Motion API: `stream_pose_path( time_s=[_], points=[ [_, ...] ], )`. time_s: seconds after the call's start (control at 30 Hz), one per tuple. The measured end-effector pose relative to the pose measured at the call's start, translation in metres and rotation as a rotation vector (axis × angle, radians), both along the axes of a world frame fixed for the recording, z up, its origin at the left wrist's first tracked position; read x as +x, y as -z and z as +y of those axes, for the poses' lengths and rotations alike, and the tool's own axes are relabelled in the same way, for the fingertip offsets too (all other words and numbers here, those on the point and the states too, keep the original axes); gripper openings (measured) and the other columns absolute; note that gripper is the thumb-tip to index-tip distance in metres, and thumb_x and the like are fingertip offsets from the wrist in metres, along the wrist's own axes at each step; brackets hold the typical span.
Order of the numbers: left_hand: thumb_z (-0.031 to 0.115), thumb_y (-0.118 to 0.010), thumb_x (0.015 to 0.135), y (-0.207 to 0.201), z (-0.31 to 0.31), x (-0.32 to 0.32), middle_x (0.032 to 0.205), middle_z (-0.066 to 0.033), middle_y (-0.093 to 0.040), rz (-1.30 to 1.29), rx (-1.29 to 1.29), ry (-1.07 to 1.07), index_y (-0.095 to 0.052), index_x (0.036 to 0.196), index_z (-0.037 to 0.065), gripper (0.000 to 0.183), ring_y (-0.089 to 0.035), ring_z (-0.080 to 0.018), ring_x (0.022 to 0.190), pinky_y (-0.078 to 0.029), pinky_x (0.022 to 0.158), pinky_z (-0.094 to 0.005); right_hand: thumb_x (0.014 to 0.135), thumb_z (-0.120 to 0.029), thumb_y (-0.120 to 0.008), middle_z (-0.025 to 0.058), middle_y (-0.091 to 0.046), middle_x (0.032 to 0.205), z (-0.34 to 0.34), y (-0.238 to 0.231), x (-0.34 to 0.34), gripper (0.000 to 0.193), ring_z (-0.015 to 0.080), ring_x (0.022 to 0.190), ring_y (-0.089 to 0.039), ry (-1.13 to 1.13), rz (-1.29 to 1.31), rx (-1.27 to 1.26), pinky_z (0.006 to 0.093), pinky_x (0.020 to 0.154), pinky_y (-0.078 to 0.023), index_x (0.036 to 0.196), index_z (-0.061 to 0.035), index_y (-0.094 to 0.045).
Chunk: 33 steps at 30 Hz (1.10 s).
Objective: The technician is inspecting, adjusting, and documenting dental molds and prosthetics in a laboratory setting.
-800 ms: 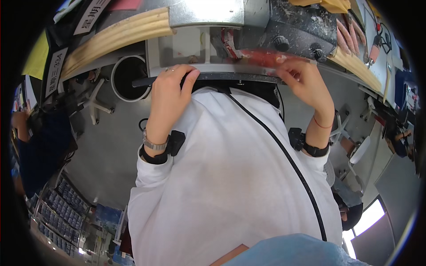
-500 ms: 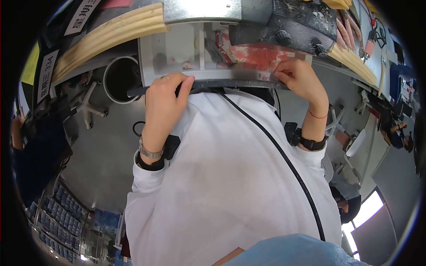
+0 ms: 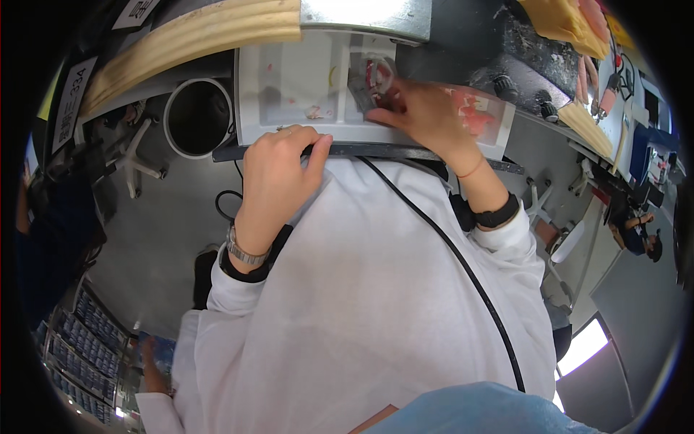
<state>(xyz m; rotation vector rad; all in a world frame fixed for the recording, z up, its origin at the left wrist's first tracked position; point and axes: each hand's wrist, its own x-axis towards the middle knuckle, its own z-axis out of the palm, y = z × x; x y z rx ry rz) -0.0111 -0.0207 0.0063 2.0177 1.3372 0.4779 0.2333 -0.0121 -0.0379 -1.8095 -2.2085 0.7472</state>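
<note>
A pulled-out white drawer (image 3: pixel 289 130) with a dark front edge lies before me, its inside split by a divider. My left hand (image 3: pixel 283 160) is closed over the drawer's front edge, thumb toward me. Inside the right part of the drawer is my right hand (image 3: pixel 434 123), its thumb apart and its fingers curled at a clear plastic piece with red parts (image 3: pixel 377 76). The hand hides part of this piece and its own fingertips. Red and pink scraps (image 3: pixel 473 112) lie right of the hand, pale crumbs (image 3: pixel 313 113) in the left compartment.
Left of the drawer stands a round grey bin (image 3: pixel 199 119). Wooden edge strips (image 3: pixel 202 47) and a dark machine with knobs (image 3: pixel 520 69) are above the drawer. A black cable (image 3: pixel 448 246) runs down my white garment. Chairs and other people are farther off.
The drawer appears more open. My right hand has left the drawer's front right edge and moved left into the drawer, to the clear and red piece. The left hand stays on the edge.
</note>
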Motion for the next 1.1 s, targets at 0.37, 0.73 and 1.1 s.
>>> stream_pose_path(
  time_s=[0.37,0.73,1.1],
  points=[
    [0.016,-0.067,0.08,0.006,-0.002,-0.006,0.071,-0.0123,-0.065,-0.065,-0.016,-0.002,-0.066,0.074,0.002,0.015,-0.06,-0.0334,0.061,-0.047,0.055,-0.0388,0.088,-0.026,-0.06,0.0113,-0.066,0.073,-0.013,-0.002,0.078,0.026,0.0237,0.068,-0.063,0.263,0.18,-0.244,0.0321,0.065,-0.048,0.097,-0.0032,-0.069],
    [0.017,-0.066,0.083,0.009,-0.003,-0.009,0.071,-0.0114,-0.064,-0.064,-0.002,-0.011,-0.067,0.077,0.002,0.017,-0.06,-0.0322,0.061,-0.046,0.055,-0.0368,0.087,-0.036,-0.063,0.0168,-0.066,0.076,-0.004,-0.026,0.004,0.033,0.0331,0.073,-0.065,0.182,0.019,-0.07,0.0418,0.067,-0.051,0.088,-0.0034,-0.066],
    [0.014,-0.067,0.082,0.02,-0.011,-0.017,0.08,-0.0067,-0.068,-0.146,0.087,-0.008,-0.068,0.084,0.005,0.01,-0.061,-0.029,0.069,-0.049,0.064,-0.0361,0.091,-0.021,-0.06,0.017,-0.066,0.101,-0.005,0.048,0.078,0.028,0.0324,0.078,-0.066,-0.212,-0.689,0.232,0.0374,0.073,-0.051,0.112,-0.0021,-0.06]
  ],
)
